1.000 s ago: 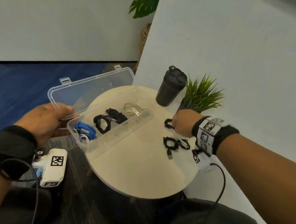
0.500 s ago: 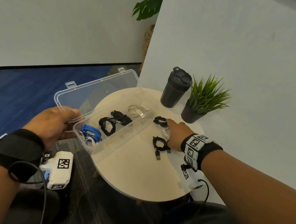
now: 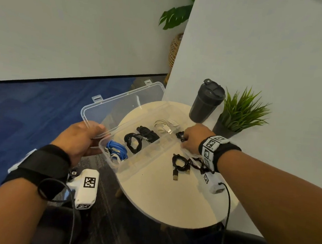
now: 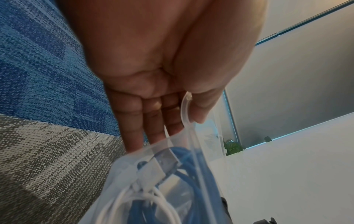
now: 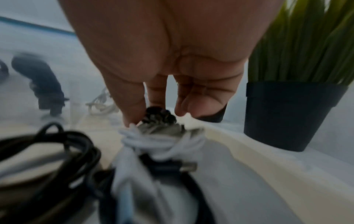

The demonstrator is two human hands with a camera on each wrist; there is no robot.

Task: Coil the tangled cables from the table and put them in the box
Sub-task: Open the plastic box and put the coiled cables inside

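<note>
Box point(image 3: 149, 154), clear plastic, sits centre frame on the worktop point(image 3: 168, 197), lid open; left hand point(image 3: 79, 139) grips its left end. Right hand point(image 3: 193, 138) pinches a small black cable point(image 3: 179, 135) right of centre. Wrist tags carry square codes; no readable text.

Left of our right hand point(image 3: 192, 138) the box point(image 3: 142, 159) holds coils; behind it a tumbler point(image 3: 205, 104); below, a loose cable point(image 3: 179, 163).
</note>
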